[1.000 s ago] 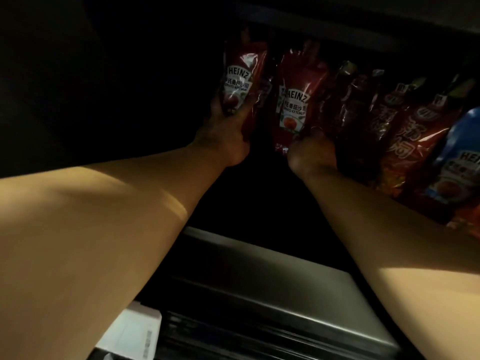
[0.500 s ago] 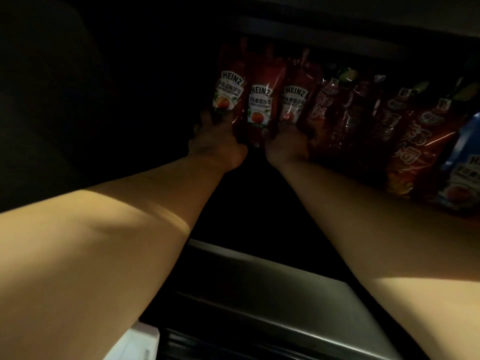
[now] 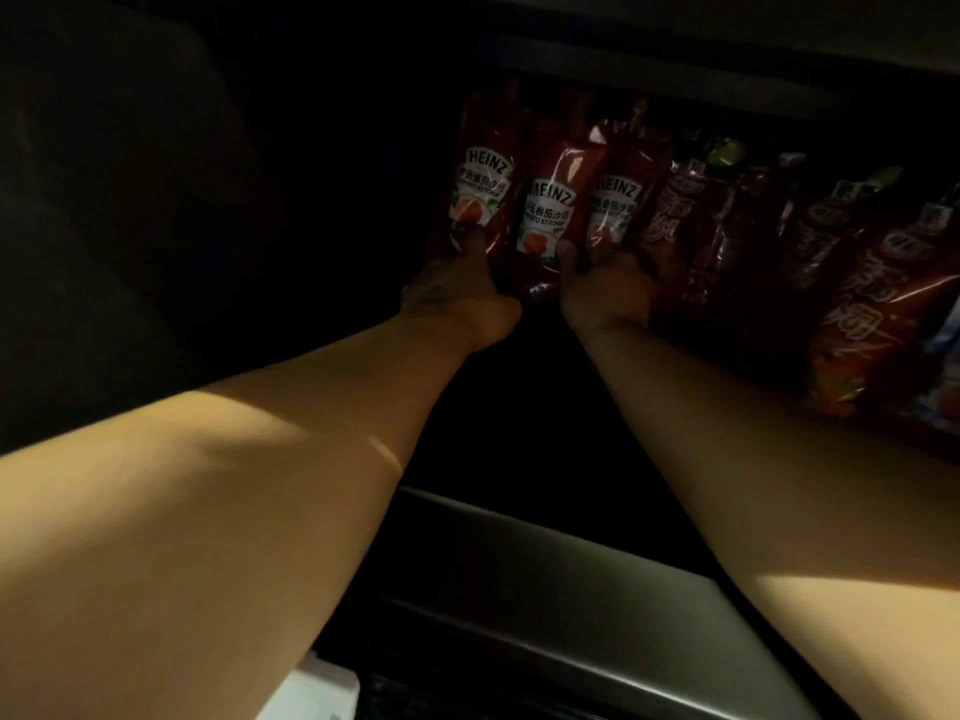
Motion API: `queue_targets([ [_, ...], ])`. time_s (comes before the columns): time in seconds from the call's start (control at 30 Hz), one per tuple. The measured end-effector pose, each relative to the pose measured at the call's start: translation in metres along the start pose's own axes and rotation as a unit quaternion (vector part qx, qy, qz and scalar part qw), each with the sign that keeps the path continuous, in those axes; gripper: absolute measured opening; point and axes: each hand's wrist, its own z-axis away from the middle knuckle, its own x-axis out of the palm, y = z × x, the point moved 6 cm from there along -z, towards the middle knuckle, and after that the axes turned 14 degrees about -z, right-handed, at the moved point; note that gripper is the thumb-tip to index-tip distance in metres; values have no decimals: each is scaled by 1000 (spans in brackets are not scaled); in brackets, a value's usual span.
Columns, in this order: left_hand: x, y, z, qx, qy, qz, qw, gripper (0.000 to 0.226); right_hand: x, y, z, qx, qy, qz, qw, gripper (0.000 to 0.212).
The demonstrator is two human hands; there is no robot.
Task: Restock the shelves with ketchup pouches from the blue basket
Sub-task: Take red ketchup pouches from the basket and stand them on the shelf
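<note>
On dim shelf, left hand [image 3: 457, 291] gripping leftmost ketchup pouch [image 3: 480, 184]

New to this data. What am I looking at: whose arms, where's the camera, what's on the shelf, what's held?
There is no robot: a person wears one wide-angle camera on the head, looking forward and down along both bare arms. The scene is very dim. Three red Heinz ketchup pouches stand side by side on a dark shelf. The left hand holds the base of the left pouch, thumb on its front. The right hand holds the base of the right pouch; the middle pouch stands between them. To the right stand other red sauce pouches. Below is a grey shelf ledge.
</note>
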Motion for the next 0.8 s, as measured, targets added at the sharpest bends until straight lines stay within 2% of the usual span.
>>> queue_targets([
  [0.1,-2,0,1,2,-1,24,1000,100,0,5,6,15,-41,-27,999,55],
  [0.27,-5,-4,4,-11,12,84,996,98,1,-3,13,-22,-81,13,996,58],
  [0.4,-15,-10,10,-21,61,115,991,76,-4,0,20,-5,-80,-20,997,62],
  [0.5,-23,-20,17,-39,97,146,984,54,-14,7,21,21,-51,-33,998,60],
  [0.6,-29,-28,26,-51,116,158,979,36,-29,16,25,54,4,-56,997,47],
  [0.8,-33,-36,51,-40,94,185,977,27,-59,25,50,78,49,-101,991,43],
])
